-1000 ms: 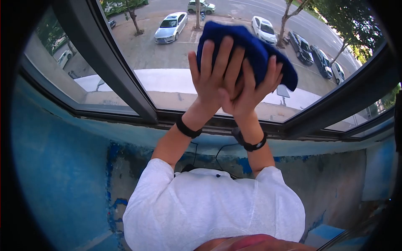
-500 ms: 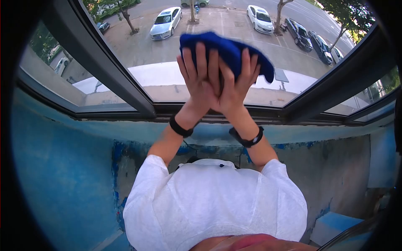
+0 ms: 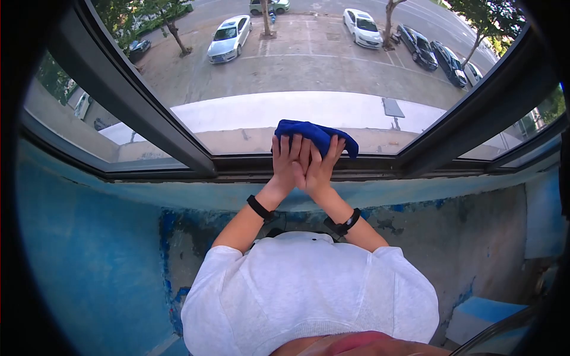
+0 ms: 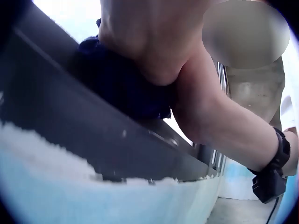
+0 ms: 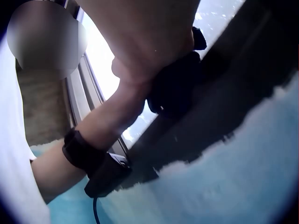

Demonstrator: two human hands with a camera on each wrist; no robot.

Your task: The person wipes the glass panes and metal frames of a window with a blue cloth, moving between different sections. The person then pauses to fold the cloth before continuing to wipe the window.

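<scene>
A folded blue cloth [image 3: 312, 132] lies against the lower part of the window pane [image 3: 237, 140], just above the dark bottom frame [image 3: 243, 168]. Both hands press on it from the room side. My left hand [image 3: 286, 166] has straight fingers spread over the cloth's left part. Beside it, my right hand [image 3: 319, 171] lays extended fingers on the right part, and the two hands overlap at the thumbs. In the left wrist view the cloth [image 4: 126, 86] bunches below the palm, close over the frame. The right wrist view shows the cloth [image 5: 174, 88] dark under the hand.
Dark slanted window posts [image 3: 151, 98] flank the pane on both sides. Below the frame runs a blue painted wall [image 3: 196, 191] with a rough edge. Outside lie a white ledge [image 3: 249, 110] and parked cars, such as a white car [image 3: 230, 39]. Each wrist wears a black band [image 3: 260, 207].
Both hands have brought the blue cloth down the pane, from high up to just above the bottom frame, shifting left and then slightly right. The hands stay pressed on it throughout.
</scene>
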